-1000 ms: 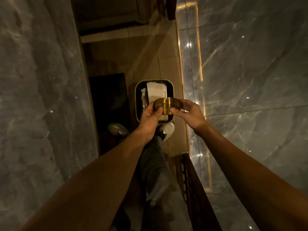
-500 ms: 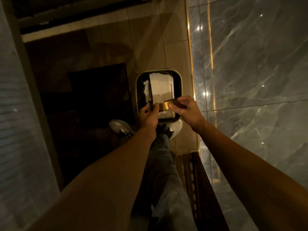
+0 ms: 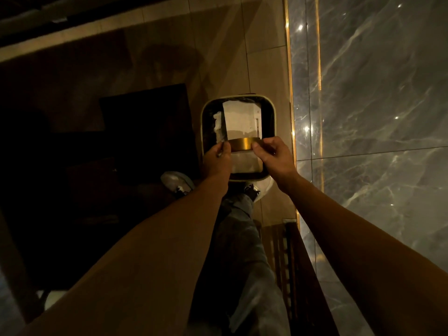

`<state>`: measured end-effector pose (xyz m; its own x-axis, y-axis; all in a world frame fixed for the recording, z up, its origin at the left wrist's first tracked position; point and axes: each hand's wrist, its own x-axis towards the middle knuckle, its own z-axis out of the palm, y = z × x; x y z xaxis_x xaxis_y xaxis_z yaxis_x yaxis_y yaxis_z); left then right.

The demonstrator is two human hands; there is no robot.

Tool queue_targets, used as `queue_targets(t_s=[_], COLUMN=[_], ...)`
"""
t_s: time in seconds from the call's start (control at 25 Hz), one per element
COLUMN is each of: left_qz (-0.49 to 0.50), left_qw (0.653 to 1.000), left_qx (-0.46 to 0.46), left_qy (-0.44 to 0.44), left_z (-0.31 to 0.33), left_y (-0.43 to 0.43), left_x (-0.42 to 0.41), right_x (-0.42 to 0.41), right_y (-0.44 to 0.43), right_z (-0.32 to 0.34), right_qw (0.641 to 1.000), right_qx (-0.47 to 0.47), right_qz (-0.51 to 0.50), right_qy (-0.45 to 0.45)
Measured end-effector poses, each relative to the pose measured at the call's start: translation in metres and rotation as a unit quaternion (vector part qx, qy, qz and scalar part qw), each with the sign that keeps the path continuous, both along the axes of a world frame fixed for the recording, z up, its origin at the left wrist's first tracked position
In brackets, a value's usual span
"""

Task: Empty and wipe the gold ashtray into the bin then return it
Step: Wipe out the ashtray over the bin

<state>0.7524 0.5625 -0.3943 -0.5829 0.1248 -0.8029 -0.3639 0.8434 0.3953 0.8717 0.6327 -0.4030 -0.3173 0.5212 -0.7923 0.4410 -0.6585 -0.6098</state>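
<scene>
The gold ashtray [image 3: 244,144] is held over the open bin [image 3: 204,122], turned so that only its round side wall shows. My left hand [image 3: 217,158] grips its left edge and my right hand [image 3: 274,154] grips its right edge. The bin is a rounded square with a pale rim and a dark liner. White paper [image 3: 240,122] lies inside it. A thin pale object shows between my left fingers, too small to identify.
A grey marble wall [image 3: 375,117] with a lit gold strip runs along the right. A dark mat [image 3: 145,127] lies left of the bin on the tan tiled floor. My shoes [image 3: 175,181] stand just before the bin. A dark wooden piece [image 3: 298,275] stands lower right.
The ashtray has been tipped from top-up to on its side over the bin. Both hands have moved lower and closer to the bin, and the view has swung downward.
</scene>
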Motion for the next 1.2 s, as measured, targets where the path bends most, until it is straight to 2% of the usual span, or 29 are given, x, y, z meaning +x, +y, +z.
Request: queue_targets(t_s=[0.28,0.48,0.6,0.8,0.96,1.08,1.2], left_qz=[0.046,0.039,-0.004,-0.017,-0.116,-0.256,-0.333], left_qw=[0.998,0.999,0.999,0.998,0.992,0.964,0.935], left_qx=[0.029,0.007,0.012,0.055,0.034,0.021,0.009], left_qy=[0.030,0.032,0.029,0.032,0.043,0.073,0.120], left_z=[-0.013,-0.016,-0.013,-0.005,-0.003,-0.001,-0.002], left_y=[0.008,0.003,0.003,0.004,0.002,-0.002,-0.006], left_x=[0.005,0.010,0.015,0.018,0.015,0.013,0.010], right_x=[-0.004,-0.002,-0.002,-0.002,-0.003,-0.003,-0.004], right_y=[-0.002,-0.007,-0.007,-0.002,0.003,0.005,0.011], right_z=[-0.015,-0.022,-0.023,-0.021,-0.016,-0.013,-0.012], right_qw=[0.998,0.998,0.999,0.998,0.998,0.997,0.992], right_qx=[0.035,0.042,0.033,0.037,0.047,0.055,0.073], right_qz=[-0.033,-0.014,-0.001,0.025,0.037,0.047,0.103], right_qy=[-0.033,-0.035,-0.039,-0.033,-0.018,-0.021,-0.029])
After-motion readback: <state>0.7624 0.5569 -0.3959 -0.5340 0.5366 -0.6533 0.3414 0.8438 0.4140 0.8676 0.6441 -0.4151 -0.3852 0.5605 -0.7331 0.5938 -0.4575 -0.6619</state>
